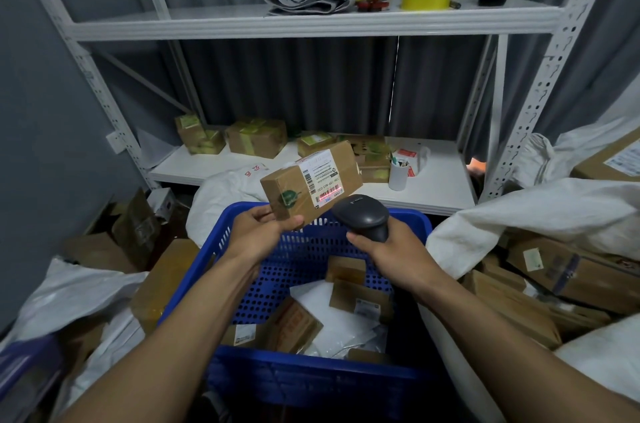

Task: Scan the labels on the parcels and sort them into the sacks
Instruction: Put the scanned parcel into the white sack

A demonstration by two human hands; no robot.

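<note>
Parcel is mid-frame, held in the air above the far rim of the blue basket. Left hand pinches its lower-left end, thumb under the near edge. The parcel runs up and right from the grip, long axis lower left to upper right, label facing the camera.

Right hand is wrapped around the scanner handle. The scanner head is just below the parcel's right half, and a red line lies on the label's lower barcode.

Scan looks under way; the drop is not yet done. Sacks: right, lower left, behind the basket. The holding hand is nearer the left and back ones. There is open air above the basket, and the shelf edge is close behind the parcel.
</note>
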